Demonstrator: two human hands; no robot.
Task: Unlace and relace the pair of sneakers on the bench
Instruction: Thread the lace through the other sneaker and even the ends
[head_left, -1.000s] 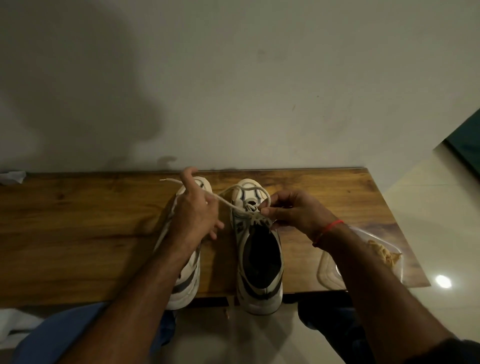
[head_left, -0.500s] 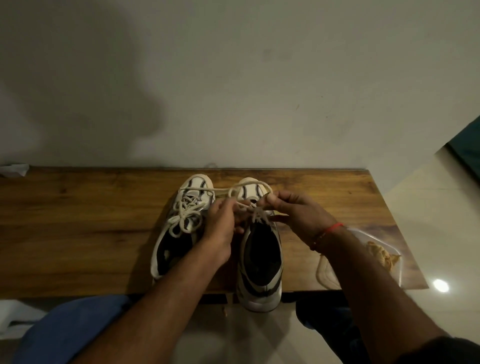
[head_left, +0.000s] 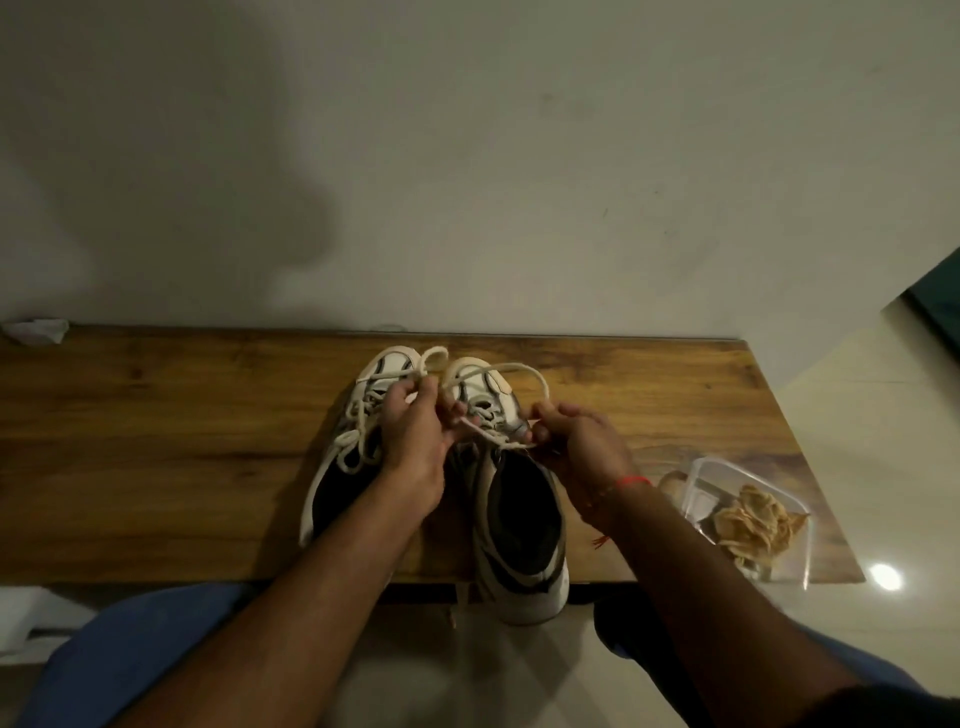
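Head view: wooden bench (head_left: 156, 441) against pale wall (head_left: 519, 182); each hand's grip pinches the lace (head_left: 519, 370).

Two white sneakers with dark trim are sitting side by side on the wooden bench (head_left: 182, 415), toes toward the wall — the left sneaker (head_left: 343, 467) laced, the right sneaker (head_left: 519, 519) with its cream lace (head_left: 519, 370) looping loose over the toe.

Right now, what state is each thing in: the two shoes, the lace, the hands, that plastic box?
Left sneaker: on the bench, laced, bow loose.
Right sneaker: heel overhanging the bench edge, only partly laced.
Lace: looped over the right sneaker's toe, both ends held.
Left hand: pinching the lace.
Right hand: pinching the lace.
Plastic container: lidless, food inside.
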